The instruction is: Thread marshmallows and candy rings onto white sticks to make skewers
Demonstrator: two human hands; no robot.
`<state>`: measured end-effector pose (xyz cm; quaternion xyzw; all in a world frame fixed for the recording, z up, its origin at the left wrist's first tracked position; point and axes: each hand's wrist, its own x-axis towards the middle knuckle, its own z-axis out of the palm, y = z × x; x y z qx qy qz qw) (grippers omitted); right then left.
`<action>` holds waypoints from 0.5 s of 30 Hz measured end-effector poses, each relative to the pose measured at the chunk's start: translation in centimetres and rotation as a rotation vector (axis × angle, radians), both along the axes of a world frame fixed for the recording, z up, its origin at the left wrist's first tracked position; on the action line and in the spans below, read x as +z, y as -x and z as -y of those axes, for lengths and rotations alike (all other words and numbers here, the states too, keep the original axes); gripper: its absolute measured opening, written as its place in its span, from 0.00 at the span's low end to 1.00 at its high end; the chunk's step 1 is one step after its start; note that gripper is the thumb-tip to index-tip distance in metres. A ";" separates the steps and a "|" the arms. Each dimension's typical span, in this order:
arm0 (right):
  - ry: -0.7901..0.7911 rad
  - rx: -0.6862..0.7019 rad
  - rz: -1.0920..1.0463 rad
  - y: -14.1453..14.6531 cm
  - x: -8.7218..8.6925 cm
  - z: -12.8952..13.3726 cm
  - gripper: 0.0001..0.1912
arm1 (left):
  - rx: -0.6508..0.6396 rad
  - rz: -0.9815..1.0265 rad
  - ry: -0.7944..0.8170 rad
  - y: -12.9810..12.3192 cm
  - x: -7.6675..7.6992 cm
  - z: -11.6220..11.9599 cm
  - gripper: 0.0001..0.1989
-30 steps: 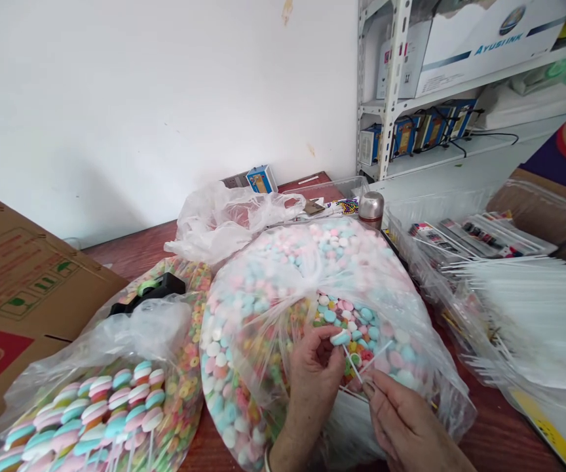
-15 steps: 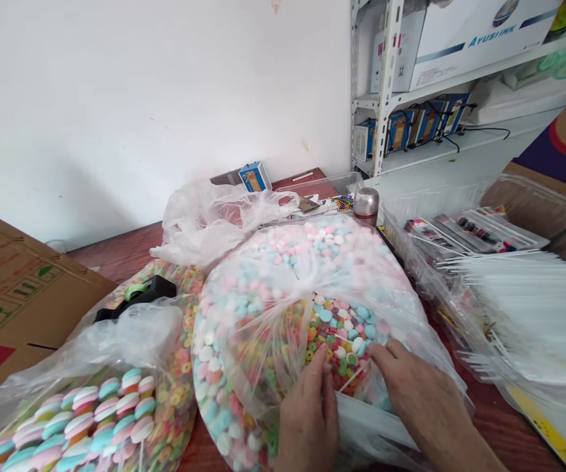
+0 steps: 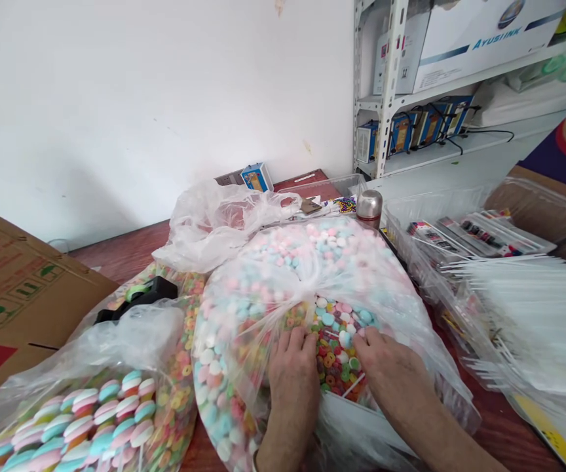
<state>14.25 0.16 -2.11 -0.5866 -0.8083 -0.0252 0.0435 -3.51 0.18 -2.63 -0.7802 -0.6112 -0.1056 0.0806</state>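
A large clear plastic bag (image 3: 224, 308) full of pink, blue and white marshmallow candies lies in front of me, gathered at its top. In its opening show colourful ring-shaped gummies (image 3: 329, 367), loose marshmallows (image 3: 344, 321) and a thin white stick (image 3: 354, 385). My left hand (image 3: 293, 373) is palm down at the left side of the opening, its bent fingers closed on the film. On the opposite side, my right hand (image 3: 391, 370) has its fingers curled at the bag's edge. Both thumbs are mostly hidden. A pale flat edge (image 3: 356, 410) lies below the opening, between my wrists.
At left, another bag holds candy skewers (image 3: 81, 419), with a black tape dispenser (image 3: 152, 295) behind it and a cardboard box (image 3: 27, 295) beside it. To the right, a clear bin (image 3: 411, 262) holds many white sticks (image 3: 523, 314). A metal-capped flask (image 3: 369, 206) stands behind the bag.
My left hand has moved up and turned palm down onto the film left of the opening. My right hand has shifted slightly left. The opening's contents show more between them.
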 end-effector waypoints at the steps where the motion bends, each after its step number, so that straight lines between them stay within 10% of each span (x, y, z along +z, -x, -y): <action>1: 0.007 0.017 0.001 0.0 0.3 -0.1 0.16 | 0.011 -0.010 0.004 0.0 -0.1 -0.1 0.07; 8: 0.049 -0.016 -0.036 -0.3 -0.2 -0.6 0.14 | 0.000 0.118 -0.068 0.1 -0.6 -0.3 0.06; 15: 0.093 0.051 -0.401 -2.6 -1.7 1.0 0.14 | 0.234 1.076 0.191 0.5 1.4 0.2 0.08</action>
